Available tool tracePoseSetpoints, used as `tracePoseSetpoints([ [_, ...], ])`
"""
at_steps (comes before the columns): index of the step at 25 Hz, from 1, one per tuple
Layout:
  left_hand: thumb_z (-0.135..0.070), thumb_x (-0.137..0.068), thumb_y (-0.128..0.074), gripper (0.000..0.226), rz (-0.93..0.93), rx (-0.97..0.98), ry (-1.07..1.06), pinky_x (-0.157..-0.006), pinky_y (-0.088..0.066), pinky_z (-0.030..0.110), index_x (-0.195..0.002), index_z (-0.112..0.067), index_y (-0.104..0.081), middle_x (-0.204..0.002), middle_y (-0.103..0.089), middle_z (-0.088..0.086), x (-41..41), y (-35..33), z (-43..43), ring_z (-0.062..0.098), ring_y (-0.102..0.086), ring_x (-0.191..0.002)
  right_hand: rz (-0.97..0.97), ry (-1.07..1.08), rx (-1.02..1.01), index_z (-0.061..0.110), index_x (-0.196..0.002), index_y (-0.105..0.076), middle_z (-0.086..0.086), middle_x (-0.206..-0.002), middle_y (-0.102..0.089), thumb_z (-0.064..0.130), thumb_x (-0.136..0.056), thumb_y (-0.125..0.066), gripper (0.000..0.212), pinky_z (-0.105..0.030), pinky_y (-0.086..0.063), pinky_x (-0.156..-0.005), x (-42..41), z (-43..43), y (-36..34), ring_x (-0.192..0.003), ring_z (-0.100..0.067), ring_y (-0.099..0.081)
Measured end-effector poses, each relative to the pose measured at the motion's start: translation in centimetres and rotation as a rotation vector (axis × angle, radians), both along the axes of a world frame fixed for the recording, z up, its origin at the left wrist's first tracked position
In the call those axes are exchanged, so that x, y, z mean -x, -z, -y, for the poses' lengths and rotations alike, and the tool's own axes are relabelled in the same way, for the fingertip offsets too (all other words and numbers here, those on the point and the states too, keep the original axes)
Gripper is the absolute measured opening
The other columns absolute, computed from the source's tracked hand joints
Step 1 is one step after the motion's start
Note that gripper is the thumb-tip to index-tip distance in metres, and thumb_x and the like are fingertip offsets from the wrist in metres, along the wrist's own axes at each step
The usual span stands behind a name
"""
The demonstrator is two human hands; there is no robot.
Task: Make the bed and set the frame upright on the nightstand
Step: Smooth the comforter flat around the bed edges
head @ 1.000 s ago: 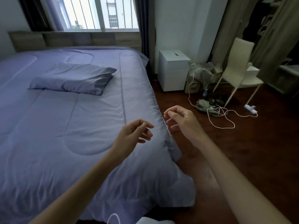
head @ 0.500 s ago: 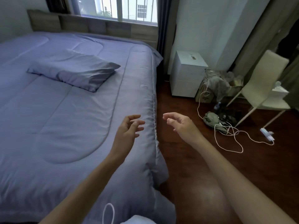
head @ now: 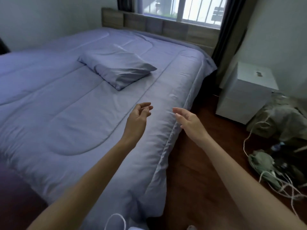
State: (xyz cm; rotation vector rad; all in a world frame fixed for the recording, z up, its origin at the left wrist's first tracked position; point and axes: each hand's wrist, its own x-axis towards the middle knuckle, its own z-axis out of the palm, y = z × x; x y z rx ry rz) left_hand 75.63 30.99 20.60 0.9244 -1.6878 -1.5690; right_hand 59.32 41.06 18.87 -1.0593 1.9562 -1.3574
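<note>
Hovering empty above the comforter: both hands.

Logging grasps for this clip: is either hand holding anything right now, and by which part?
Nothing is held. The left hand and right hand hover open above the comforter edge.
</note>
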Motion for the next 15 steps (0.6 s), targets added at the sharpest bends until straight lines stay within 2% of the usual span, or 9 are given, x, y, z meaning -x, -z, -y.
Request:
tracePoseSetpoints([
  [3, -0.028, -0.099, -0.040, 0.022, 0.009, -0.013, -0.093, -0.096, -0.049, 0.033, -0.115, -0.027, -0.056, -0.114, -0.065, -0.011, 5.4, 0.3, -1.8, 0.007, -0.062, -0.106, -0.090, -0.137, -0.033, 0.022, -0.126, -0.060, 0.011, -0.118, -0.064, 0.023, -0.096, -0.053, 0.031, -0.019, -0.043, -0.096, 6.4, -1.1, 0.5, -0.107, 0.000, -0.058],
  [6, -0.025, -0.099, -0.042, 0.023, 0.033, -0.028, -0.191, -0.095, -0.049, 0.032, -0.116, -0.024, -0.058, -0.114, -0.066, -0.010, 9.1, 0.7, -3.7, 0.009, -0.062, -0.106, -0.152, -0.232, -0.080, 0.023, -0.124, -0.062, 0.010, -0.115, -0.065, 0.021, -0.095, -0.055, 0.030, -0.017, -0.042, -0.095, 12.8, -0.6, 0.3, -0.107, -0.002, -0.059],
  [11, -0.023, -0.100, -0.040, 0.022, 0.095, -0.086, -0.413, -0.093, -0.049, 0.035, -0.107, -0.027, -0.060, -0.112, -0.066, -0.009, 10.2, 1.0, -2.8, 0.013, -0.063, -0.106, -0.094, -0.372, -0.045, 0.013, -0.124, -0.061, 0.003, -0.115, -0.063, 0.014, -0.096, -0.052, 0.029, -0.005, -0.041, -0.081, 16.6, 5.8, 0.3, -0.105, -0.007, -0.057],
  [13, -0.022, -0.100, -0.039, 0.022, 0.110, -0.107, -0.494, -0.093, -0.048, 0.037, -0.104, -0.026, -0.060, -0.112, -0.067, -0.006, 10.5, 1.1, -1.0, 0.015, -0.063, -0.105, -0.059, -0.473, -0.093, 0.012, -0.126, -0.058, 0.002, -0.112, -0.061, 0.015, -0.097, -0.051, 0.030, -0.008, -0.042, -0.076, 16.6, 8.7, 1.1, -0.105, -0.010, -0.056],
  [15, -0.020, -0.101, -0.039, 0.023, 0.116, -0.121, -0.543, -0.092, -0.048, 0.037, -0.103, -0.024, -0.061, -0.111, -0.068, -0.004, 11.3, 1.5, 1.3, 0.016, -0.064, -0.103, -0.077, -0.563, -0.153, 0.014, -0.127, -0.058, 0.002, -0.113, -0.061, 0.018, -0.098, -0.050, 0.030, -0.017, -0.042, -0.081, 17.0, 12.0, 2.2, -0.107, -0.012, -0.057],
])
